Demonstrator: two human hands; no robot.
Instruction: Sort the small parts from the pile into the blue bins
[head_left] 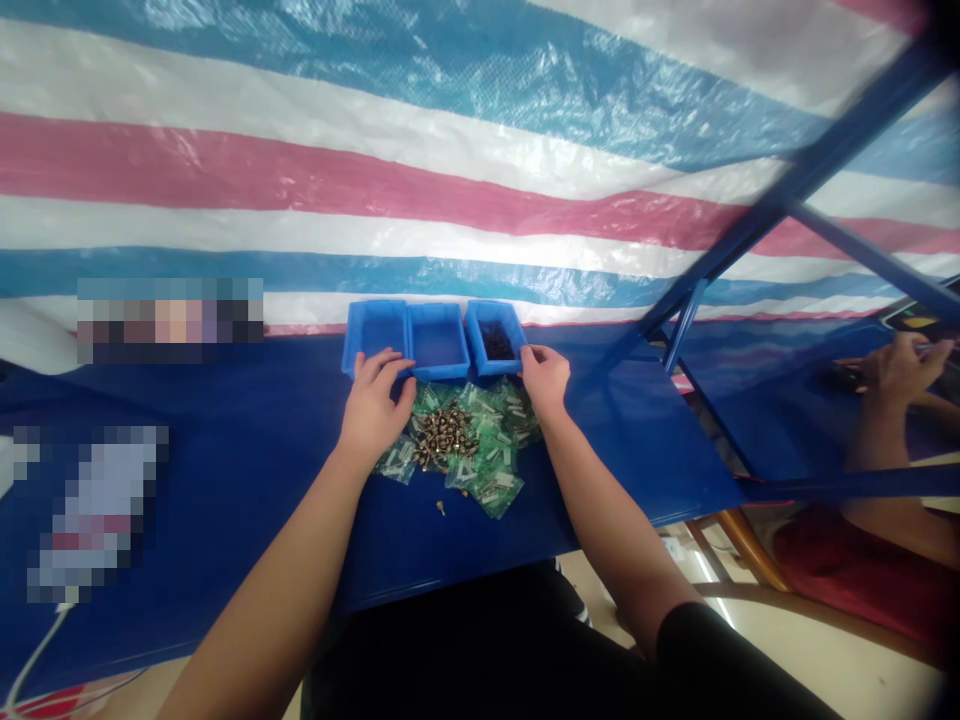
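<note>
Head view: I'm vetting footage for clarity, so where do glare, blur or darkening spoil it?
Head view: glare flecks the striped red, white and blue plastic sheet; head view: the co-worker's bare hand at far right looks soft, and the top right corner darkens; head view: pixelated blocks hide detail at left; head view: small brass-coloured metallic pieces blend together in their heap.

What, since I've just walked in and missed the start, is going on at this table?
A person is working with both bare hands at a blue table. The left hand, fingers spread, is at the front of the left bin and middle bin. The right hand is at the front right corner of the right bin, which holds dark pieces. Nearer the person, brass-coloured parts lie heaped among clear plastic packets.
</note>
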